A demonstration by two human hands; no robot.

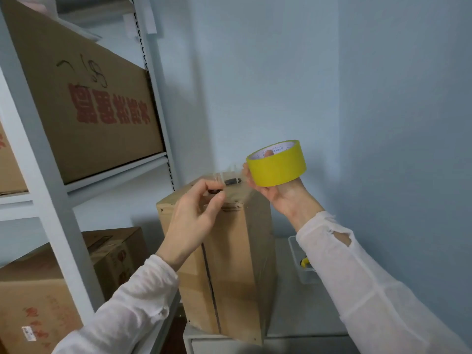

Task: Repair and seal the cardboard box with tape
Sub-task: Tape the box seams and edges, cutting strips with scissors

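A tall brown cardboard box (229, 264) stands on end in front of me, with a dark slit running down the seam of its near face. My right hand (278, 195) grips a yellow roll of tape (277, 164) just above the box's far top corner. A clear strip of tape (229, 176) stretches left from the roll. My left hand (196, 213) pinches the free end of that strip over the box's top edge.
A white metal shelf rack (58, 200) stands at the left, loaded with large printed cardboard boxes (84, 106). A clear plastic bin (302, 261) with something yellow inside sits right of the box. The box rests on a white surface (293, 315). A pale blue wall is behind.
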